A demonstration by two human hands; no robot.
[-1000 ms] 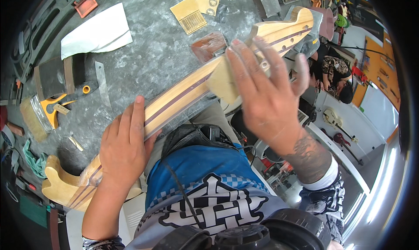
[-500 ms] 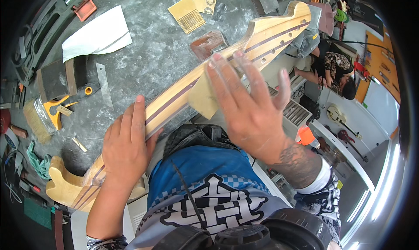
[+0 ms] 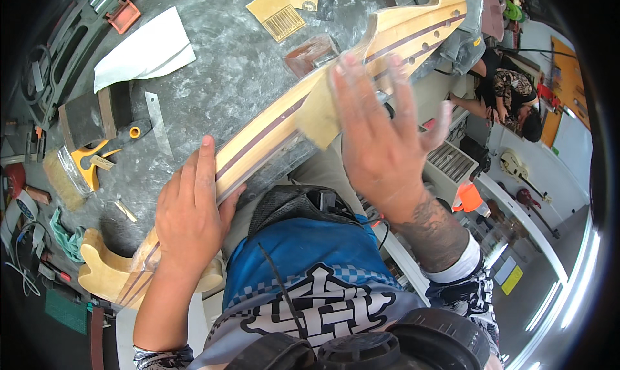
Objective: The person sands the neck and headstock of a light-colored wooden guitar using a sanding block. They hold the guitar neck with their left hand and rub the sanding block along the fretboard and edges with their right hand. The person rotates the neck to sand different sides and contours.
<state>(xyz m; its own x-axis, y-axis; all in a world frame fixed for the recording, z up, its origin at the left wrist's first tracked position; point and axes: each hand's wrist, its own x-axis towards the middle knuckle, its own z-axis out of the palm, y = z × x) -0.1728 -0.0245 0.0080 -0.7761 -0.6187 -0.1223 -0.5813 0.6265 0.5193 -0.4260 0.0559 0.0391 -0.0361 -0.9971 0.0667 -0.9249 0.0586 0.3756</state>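
Observation:
A wooden guitar [image 3: 265, 136] with dark stripes lies diagonally before me, back upward. Its headstock [image 3: 413, 28], pierced by several round holes, points to the far right, while the pale body [image 3: 106, 267] sits at the near left. My left hand [image 3: 190, 208] wraps around the neck close to the body, thumb on the near side. Under the fingers of my right hand [image 3: 387, 137] is a tan piece of sandpaper [image 3: 318, 115], pressed on the neck toward the headstock. Those fingers are stretched and slightly blurred; part of the sheet hangs over the near edge.
On the dusty grey table [image 3: 219, 53] lie a white sheet [image 3: 145, 50], a metal ruler [image 3: 157, 124], a wide brush [image 3: 74, 173] and dark blocks [image 3: 84, 118]. A brown block [image 3: 311, 53] rests behind the neck. Another person [image 3: 516, 89] is at the right.
My right hand has slid with the sandpaper along the neck toward the headstock. The left hand keeps its hold on the neck. The whole view has shifted slightly.

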